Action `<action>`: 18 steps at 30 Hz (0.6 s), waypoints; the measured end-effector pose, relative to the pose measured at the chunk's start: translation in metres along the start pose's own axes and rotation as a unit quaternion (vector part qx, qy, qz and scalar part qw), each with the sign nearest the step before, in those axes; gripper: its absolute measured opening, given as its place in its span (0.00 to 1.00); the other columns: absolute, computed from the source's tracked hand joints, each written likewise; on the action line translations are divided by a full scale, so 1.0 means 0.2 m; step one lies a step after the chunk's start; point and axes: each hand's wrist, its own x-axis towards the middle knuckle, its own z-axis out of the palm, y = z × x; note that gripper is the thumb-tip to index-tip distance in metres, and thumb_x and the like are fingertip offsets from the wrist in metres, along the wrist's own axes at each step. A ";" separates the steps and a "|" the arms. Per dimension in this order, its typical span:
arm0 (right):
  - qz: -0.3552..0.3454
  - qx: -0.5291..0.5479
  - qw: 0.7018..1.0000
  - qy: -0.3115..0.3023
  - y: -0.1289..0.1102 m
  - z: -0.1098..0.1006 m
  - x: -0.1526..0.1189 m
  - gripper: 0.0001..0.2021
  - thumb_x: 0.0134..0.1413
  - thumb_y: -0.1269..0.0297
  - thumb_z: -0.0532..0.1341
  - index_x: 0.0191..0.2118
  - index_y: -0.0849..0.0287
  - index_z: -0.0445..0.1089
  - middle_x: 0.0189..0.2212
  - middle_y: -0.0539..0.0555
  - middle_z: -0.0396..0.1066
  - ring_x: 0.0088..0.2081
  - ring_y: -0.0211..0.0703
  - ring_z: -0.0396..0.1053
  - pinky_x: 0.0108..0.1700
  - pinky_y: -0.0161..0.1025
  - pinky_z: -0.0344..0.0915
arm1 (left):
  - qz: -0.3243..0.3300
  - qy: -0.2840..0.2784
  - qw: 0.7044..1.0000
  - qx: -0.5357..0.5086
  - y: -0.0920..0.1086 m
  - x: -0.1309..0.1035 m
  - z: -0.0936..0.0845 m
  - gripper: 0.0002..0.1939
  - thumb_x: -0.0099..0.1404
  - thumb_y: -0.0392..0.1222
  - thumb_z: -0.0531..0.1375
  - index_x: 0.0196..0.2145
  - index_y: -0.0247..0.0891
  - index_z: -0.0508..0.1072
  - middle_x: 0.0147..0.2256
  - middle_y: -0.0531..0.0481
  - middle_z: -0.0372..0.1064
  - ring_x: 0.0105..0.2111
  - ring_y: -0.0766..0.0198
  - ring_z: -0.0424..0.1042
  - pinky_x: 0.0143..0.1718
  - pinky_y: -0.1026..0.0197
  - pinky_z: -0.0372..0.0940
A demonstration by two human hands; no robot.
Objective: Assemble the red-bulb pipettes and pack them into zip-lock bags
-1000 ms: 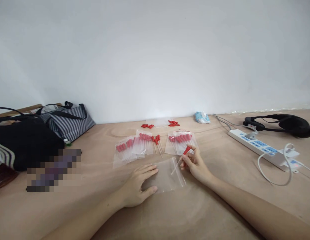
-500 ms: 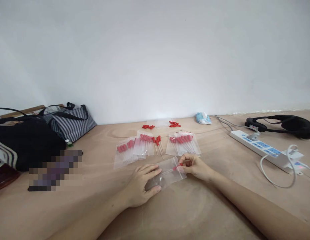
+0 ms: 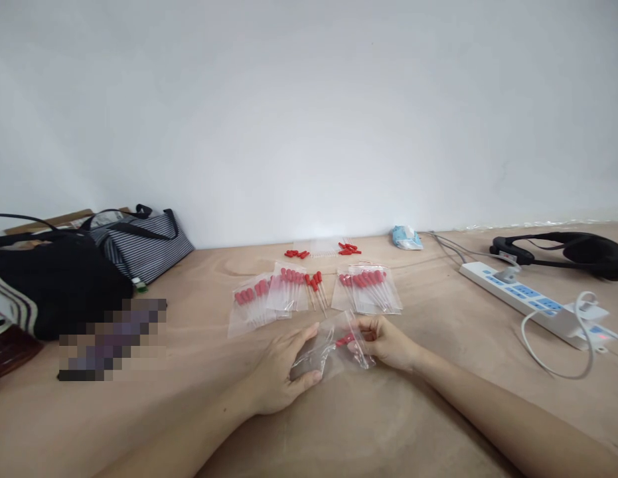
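A clear zip bag (image 3: 328, 358) lies between my hands, with a red-bulbed dropper (image 3: 344, 340) inside, its bulb near the mouth end. My left hand (image 3: 283, 362) holds the bag's left end, thumb and fingers at its edges. At the crumpled mouth, my right hand (image 3: 388, 342) has its fingers closed, the fingertips partly behind the plastic beside the bulb. Just beyond, loose droppers (image 3: 314, 284) lie side by side. Filled bags of droppers rest to their left (image 3: 289, 289) and right (image 3: 369, 292).
More droppers lie near the wall in a left group (image 3: 297, 253) and a right group (image 3: 349, 249). A blue-and-white packet (image 3: 407, 238), a power strip (image 3: 528, 299) with cables and a black headset (image 3: 562, 251) are rightward. Black (image 3: 74, 285) and striped (image 3: 142, 242) bags stand left.
The dropper's red bulb has gone from the bag's mouth further inside, leftward. The mouth end has crumpled around my right fingers. My left hand has barely shifted.
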 end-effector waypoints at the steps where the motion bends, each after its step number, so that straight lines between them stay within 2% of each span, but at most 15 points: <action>1: -0.004 0.000 1.000 0.018 0.00 0.00 0.00 0.20 0.27 0.58 0.70 0.32 0.60 0.69 0.25 0.49 0.71 0.21 0.33 0.64 0.23 0.32 0.60 | -0.004 0.001 1.000 -0.005 0.00 0.00 -0.01 0.28 0.59 0.48 0.54 0.56 0.45 0.51 0.54 0.47 0.57 0.52 0.52 0.58 0.51 0.48 0.55; 5: 0.003 -0.009 0.998 0.066 0.01 -0.01 0.01 0.17 0.28 0.57 0.69 0.25 0.61 0.65 0.18 0.47 0.67 0.18 0.32 0.62 0.20 0.30 0.57 | -0.008 0.002 1.000 -0.023 0.02 0.00 -0.04 0.20 0.61 0.44 0.52 0.51 0.42 0.59 0.52 0.47 0.61 0.50 0.55 0.61 0.50 0.51 0.58; 8: -0.005 -0.061 0.998 0.033 0.02 -0.04 0.01 0.15 0.35 0.54 0.65 0.23 0.62 0.67 0.17 0.47 0.65 0.18 0.30 0.59 0.21 0.30 0.56 | 0.012 -0.002 0.999 -0.031 0.01 0.00 -0.04 0.16 0.60 0.42 0.53 0.47 0.41 0.64 0.52 0.47 0.60 0.52 0.56 0.59 0.52 0.51 0.56; 11: -0.021 -0.171 0.985 0.013 0.00 -0.08 0.02 0.12 0.42 0.57 0.61 0.25 0.62 0.71 0.16 0.47 0.63 0.17 0.29 0.56 0.20 0.30 0.53 | 0.021 -0.004 0.999 -0.029 -0.01 0.00 -0.04 0.15 0.60 0.42 0.54 0.45 0.41 0.68 0.53 0.47 0.60 0.53 0.56 0.58 0.53 0.51 0.55; 13: -0.037 -0.267 0.961 0.067 -0.04 -0.12 0.06 0.08 0.43 0.62 0.59 0.25 0.62 0.71 0.17 0.47 0.64 0.18 0.31 0.58 0.22 0.30 0.55 | 0.018 -0.004 1.000 -0.025 -0.02 0.00 -0.03 0.16 0.60 0.42 0.54 0.46 0.41 0.68 0.53 0.46 0.60 0.53 0.56 0.58 0.53 0.51 0.55; 15: -0.059 -0.355 0.922 0.144 -0.09 -0.14 0.14 0.05 0.44 0.69 0.57 0.25 0.62 0.70 0.20 0.49 0.68 0.22 0.33 0.62 0.26 0.31 0.58 | 0.016 -0.011 1.000 -0.021 -0.03 0.00 -0.04 0.17 0.60 0.42 0.53 0.46 0.40 0.69 0.53 0.45 0.59 0.53 0.56 0.58 0.53 0.50 0.55; 17: -0.069 -0.412 0.889 0.186 -0.13 -0.13 0.24 0.05 0.44 0.72 0.56 0.26 0.62 0.70 0.25 0.51 0.70 0.27 0.34 0.65 0.31 0.31 0.60 | 0.018 -0.015 0.999 -0.023 -0.03 0.00 -0.04 0.17 0.61 0.42 0.52 0.47 0.39 0.68 0.53 0.45 0.59 0.54 0.56 0.57 0.54 0.50 0.55; 18: -0.069 -0.422 0.882 0.197 -0.15 -0.11 0.31 0.05 0.43 0.72 0.57 0.28 0.62 0.70 0.27 0.52 0.71 0.29 0.35 0.66 0.33 0.31 0.61 | 0.019 -0.017 0.999 -0.024 -0.02 0.00 -0.04 0.17 0.61 0.43 0.53 0.47 0.40 0.68 0.54 0.45 0.58 0.54 0.56 0.57 0.54 0.50 0.55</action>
